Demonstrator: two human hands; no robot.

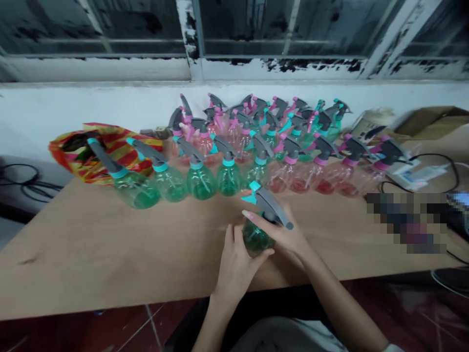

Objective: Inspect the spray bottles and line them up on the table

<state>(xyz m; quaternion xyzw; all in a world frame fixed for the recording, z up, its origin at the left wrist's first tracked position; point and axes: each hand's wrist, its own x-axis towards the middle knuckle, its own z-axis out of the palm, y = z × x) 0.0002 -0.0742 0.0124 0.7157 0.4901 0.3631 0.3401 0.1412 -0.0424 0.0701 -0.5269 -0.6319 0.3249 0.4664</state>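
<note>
A green spray bottle (pixel 258 234) with a grey trigger head and teal nozzle is held between both hands near the table's front. My left hand (pixel 236 264) wraps its lower body from the left and below. Round its neck, just under the trigger head, my right hand (pixel 282 232) is closed, covering the collar. Behind it stands a front row of spray bottles: green ones (pixel 201 183) with teal collars on the left, clear pinkish ones (pixel 300 178) with pink collars on the right. Their heads point various ways.
More spray bottles (pixel 242 129) crowd behind that row, against the white wall. A red and yellow striped bag (pixel 110 142) lies at the left. To the right are a white container (pixel 372 122), a cardboard box (pixel 428 122) and black cables (pixel 456 168). The wooden table (pixel 110 254) ends close to my body.
</note>
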